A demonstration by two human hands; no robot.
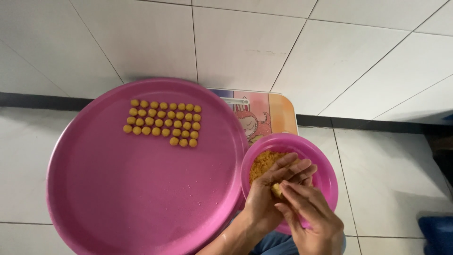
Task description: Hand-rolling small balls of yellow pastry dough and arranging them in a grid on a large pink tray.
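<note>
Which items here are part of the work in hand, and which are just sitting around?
In use:
- left hand and right hand, pressing a small yellow lump between them
- pink bowl of yellow crumbly mix
- large pink tray with rows of small yellow balls

Lying about:
- small table with cartoon print underneath
- blue object at right edge

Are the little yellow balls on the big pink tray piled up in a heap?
No, the small yellow balls lie flat in neat rows near the far side of the large pink tray, none stacked on another.
</note>
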